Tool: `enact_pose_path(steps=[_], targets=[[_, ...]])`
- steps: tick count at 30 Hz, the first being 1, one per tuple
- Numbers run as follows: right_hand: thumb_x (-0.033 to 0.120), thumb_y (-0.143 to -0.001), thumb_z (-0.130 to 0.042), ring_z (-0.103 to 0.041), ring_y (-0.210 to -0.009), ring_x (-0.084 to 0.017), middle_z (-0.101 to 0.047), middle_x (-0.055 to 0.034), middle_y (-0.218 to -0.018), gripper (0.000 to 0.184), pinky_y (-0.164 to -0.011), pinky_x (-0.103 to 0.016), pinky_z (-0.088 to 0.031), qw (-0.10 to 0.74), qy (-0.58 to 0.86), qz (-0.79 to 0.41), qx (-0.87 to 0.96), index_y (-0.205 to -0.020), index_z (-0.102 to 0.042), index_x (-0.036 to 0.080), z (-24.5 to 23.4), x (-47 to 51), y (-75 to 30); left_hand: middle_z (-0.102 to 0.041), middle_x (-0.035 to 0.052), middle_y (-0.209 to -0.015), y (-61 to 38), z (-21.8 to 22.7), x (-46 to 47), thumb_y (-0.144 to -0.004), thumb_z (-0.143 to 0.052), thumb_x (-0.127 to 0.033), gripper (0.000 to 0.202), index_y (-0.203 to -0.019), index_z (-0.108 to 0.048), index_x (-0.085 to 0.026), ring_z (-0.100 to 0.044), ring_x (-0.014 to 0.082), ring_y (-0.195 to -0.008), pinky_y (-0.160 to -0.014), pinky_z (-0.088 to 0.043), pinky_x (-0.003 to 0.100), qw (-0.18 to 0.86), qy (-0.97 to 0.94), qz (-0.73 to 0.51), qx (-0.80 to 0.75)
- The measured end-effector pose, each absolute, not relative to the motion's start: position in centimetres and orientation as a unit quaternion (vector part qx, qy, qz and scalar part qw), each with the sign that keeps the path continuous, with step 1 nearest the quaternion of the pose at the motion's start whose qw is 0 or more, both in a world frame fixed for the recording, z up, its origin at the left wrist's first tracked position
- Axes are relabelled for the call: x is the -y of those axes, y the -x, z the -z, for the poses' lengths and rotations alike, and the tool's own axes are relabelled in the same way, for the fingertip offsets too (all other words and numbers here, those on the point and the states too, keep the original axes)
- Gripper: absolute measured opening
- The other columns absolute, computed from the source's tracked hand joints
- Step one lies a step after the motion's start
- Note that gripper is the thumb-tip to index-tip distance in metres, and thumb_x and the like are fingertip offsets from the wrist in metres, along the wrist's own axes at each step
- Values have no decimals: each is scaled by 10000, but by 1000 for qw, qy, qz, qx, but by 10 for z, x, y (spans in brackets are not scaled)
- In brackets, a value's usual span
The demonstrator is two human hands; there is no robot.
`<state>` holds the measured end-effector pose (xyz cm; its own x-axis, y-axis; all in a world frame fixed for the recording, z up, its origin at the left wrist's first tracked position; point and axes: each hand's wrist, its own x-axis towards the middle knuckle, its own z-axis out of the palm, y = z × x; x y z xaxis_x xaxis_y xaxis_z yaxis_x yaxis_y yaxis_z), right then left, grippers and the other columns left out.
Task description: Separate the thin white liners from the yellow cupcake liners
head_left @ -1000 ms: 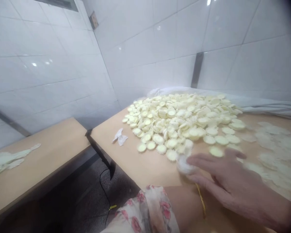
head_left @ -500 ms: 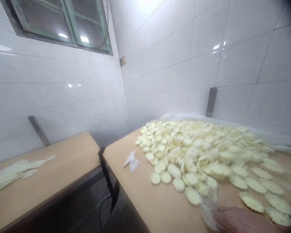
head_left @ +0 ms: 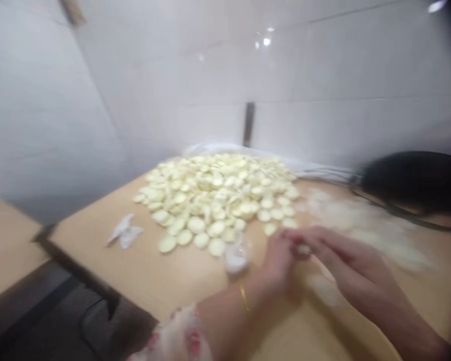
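Near edge of the bench (head_left: pixel 97 240), slightly blurred: my left hand (head_left: pixel 280 260), a gold bangle (head_left: pixel 243 296) at its wrist, and my right hand (head_left: pixel 351 265) meet with fingers curled, closed together on a small pale disc (head_left: pixel 303 249). Just beyond them, a heap of pale yellow discs (head_left: pixel 214 193) lies on the bench, a translucent white clump (head_left: pixel 236 259) at its near edge. Crumpled white paper (head_left: pixel 124 230) lies left of the heap; a pale thin sheet (head_left: pixel 364 225) lies right, below a dark blurred object (head_left: pixel 413 180).
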<state>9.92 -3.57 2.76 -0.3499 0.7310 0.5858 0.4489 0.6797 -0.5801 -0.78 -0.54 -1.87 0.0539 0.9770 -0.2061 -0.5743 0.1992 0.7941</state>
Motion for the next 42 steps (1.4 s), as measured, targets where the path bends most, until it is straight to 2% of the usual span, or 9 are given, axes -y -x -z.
enact_pose_path(steps=[4, 7, 12, 17, 21, 24, 32, 36, 42], targets=[[252, -881, -404, -588, -1028, -227, -651, -82, -1102, 303, -864, -375, -469, 401, 404, -39, 822, -1067, -634, 188, -4, 34, -112, -559, 15, -636, -13, 26, 5, -709, -538, -107, 50, -670, -570, -112, -500, 65, -540, -541, -413, 183, 763, -204, -532, -306], [210, -886, -375, -470, -1185, -255, -581, -102, -1221, 358, -982, -488, -332, 344, 414, 74, 839, -1196, -551, 165, 19, 30, -116, -558, 2, -644, -8, 23, 3, -681, -566, -123, 9, -677, -575, -123, -497, 55, -540, -506, -393, 161, 782, -170, -530, -280], [183, -878, -384, -453, -1189, -255, -597, -73, -1202, 337, -989, -487, -298, 361, 422, 97, 826, -1162, -564, 196, 22, 29, -124, -584, 5, -698, -2, 21, 4, -646, -656, -142, 118, -741, -589, -121, -531, 59, -587, -540, -420, 163, 767, -248, -529, -264], [263, -868, -406, -598, -871, -232, -687, -68, -831, 270, -807, -387, -435, 443, 488, -45, 751, -807, -660, 191, 7, 26, -133, -573, -9, -625, -1, 19, 5, -664, -672, -234, 194, -710, -504, -148, -578, 109, -563, -592, -466, 251, 696, -352, -530, -332], [387, -820, -485, -617, -733, -211, -676, -52, -771, 265, -678, -320, -469, 454, 532, -266, 663, -842, -656, 185, -5, 22, -133, -554, -21, -581, -1, 16, 11, -713, -633, -269, 190, -748, -481, -161, -589, 126, -561, -568, -456, 250, 671, -419, -509, -339], [414, -795, -517, -607, -625, -188, -645, -28, -632, 272, -617, -296, -467, 420, 513, -401, 633, -742, -637, 176, -7, 22, -129, -551, -29, -551, -2, 15, 14, -725, -620, -269, 191, -759, -459, -172, -550, 103, -514, -536, -443, 234, 651, -435, -516, -348], [379, -814, -490, -499, -566, -133, -534, 23, -568, 265, -550, -243, -392, 468, 528, -348, 617, -631, -519, 188, 11, 18, -131, -554, -14, -526, -3, 13, 10, -634, -676, -211, 239, -729, -461, -165, -567, 123, -473, -486, -413, 223, 701, -348, -481, -396], [386, -809, -497, -530, -636, -148, -581, -2, -654, 240, -593, -252, -409, 451, 491, -416, 618, -700, -555, 181, 12, 18, -135, -558, -17, -536, -3, 16, 9, -619, -683, -219, 217, -696, -491, -156, -556, 113, -463, -479, -405, 222, 650, -411, -492, -408], [374, -810, -487, -486, -555, -132, -535, 18, -574, 237, -528, -240, -368, 458, 532, -331, 631, -664, -517, 190, 16, 17, -133, -553, -27, -524, -2, 18, 7, -613, -695, -264, 235, -698, -503, -157, -549, 110, -455, -460, -394, 213, 631, -435, -491, -413]])
